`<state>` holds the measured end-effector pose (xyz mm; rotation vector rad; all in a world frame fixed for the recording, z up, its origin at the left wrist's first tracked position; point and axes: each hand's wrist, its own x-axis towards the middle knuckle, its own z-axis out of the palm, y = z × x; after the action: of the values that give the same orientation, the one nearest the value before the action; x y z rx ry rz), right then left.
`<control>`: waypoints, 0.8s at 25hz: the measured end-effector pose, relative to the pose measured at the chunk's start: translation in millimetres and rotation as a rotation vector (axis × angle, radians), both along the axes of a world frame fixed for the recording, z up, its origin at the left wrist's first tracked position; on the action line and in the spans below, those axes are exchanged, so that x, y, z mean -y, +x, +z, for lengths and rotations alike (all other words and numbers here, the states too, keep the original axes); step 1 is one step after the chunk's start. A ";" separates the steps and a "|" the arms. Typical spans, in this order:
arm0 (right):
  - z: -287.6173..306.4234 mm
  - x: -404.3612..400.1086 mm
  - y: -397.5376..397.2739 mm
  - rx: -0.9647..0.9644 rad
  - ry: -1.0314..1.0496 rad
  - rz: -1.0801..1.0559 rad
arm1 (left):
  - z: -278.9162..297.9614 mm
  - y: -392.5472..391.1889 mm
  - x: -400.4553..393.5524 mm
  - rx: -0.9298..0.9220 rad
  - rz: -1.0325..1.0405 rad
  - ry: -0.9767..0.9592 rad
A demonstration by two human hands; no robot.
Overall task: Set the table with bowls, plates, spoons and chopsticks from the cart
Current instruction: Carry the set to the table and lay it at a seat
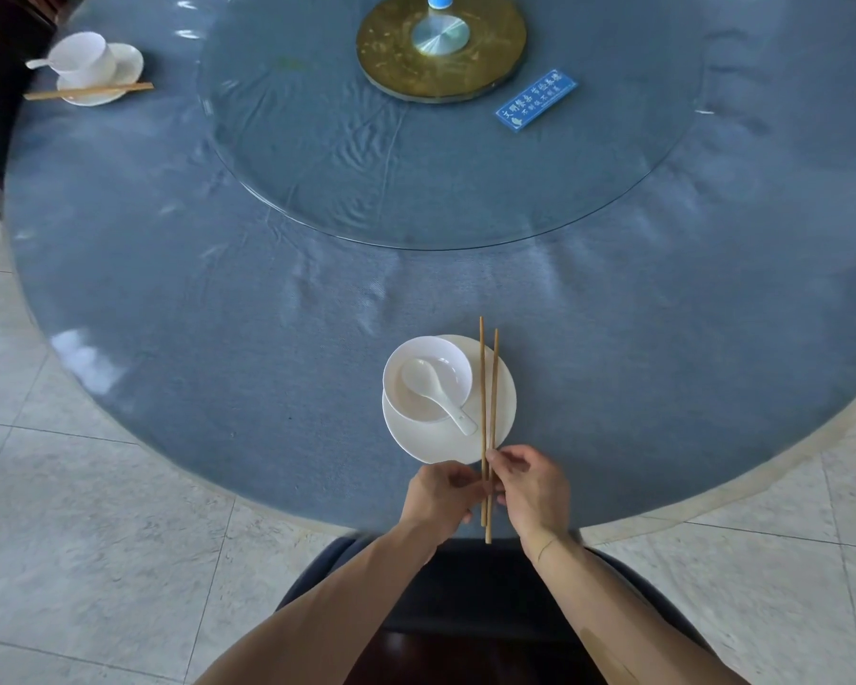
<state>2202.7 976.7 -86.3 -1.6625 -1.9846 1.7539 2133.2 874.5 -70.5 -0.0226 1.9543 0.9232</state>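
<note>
- Far left, a finished setting (95, 74) sits near the desk (218, 313) edge: bowl on plate, spoon in it, chopsticks laid across the plate's near side.
- At the near edge, the plate (502, 402) carries the bowl (428, 375) on its left part, with the spoon (436, 388) inside, handle pointing down-right over the rim.
- The left hand (438, 496) pinches the chopsticks (488, 412) near their lower ends, fingers (465, 479) curled onto the sticks.
- The chopsticks run almost straight away from the person: near ends over the desk edge between the hands, tips beyond the plate's far rim, shafts crossing its right part just beside the bowl. The two sticks are uneven, one reaching further out.
- The right hand (530, 487) pinches the same pair from the other side, a little higher; both hands are equally near.
- Judgement: the pair is being evened up, then needs lowering along this same axis onto the plate's right side. Whether it already touches the plate cannot be told.
</note>
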 end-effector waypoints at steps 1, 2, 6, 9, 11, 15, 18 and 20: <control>-0.6 -1.3 -0.5 0.000 0.014 -0.004 | -1.1 -0.2 0.8 -0.009 0.005 0.008; -0.6 -2.5 -0.5 0.001 0.032 -0.002 | -1.6 0.0 1.4 -0.015 0.005 0.010; -0.7 -4.8 -2.5 -0.022 0.077 0.021 | -1.7 1.0 0.8 -0.035 0.009 0.005; 0.0 -5.7 -6.7 -0.048 0.094 0.032 | -1.2 1.9 1.2 -0.040 0.019 0.005; -0.6 -7.8 -9.5 -0.067 0.099 0.032 | -0.8 2.3 0.9 -0.042 0.044 0.016; -0.4 -10.3 -13.1 -0.070 0.107 0.026 | -1.2 3.5 -0.5 -0.045 0.068 0.026; -0.2 -11.3 -14.9 -0.070 0.100 0.027 | -1.1 5.1 -1.9 -0.044 0.064 0.044; 0.9 -11.6 -15.4 -0.073 0.097 0.033 | -0.9 5.4 -1.6 -0.041 0.068 0.053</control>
<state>2187.3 988.3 -85.4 -1.5231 -2.0412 1.6740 2138.6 876.2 -71.3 -0.0399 1.9762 1.0270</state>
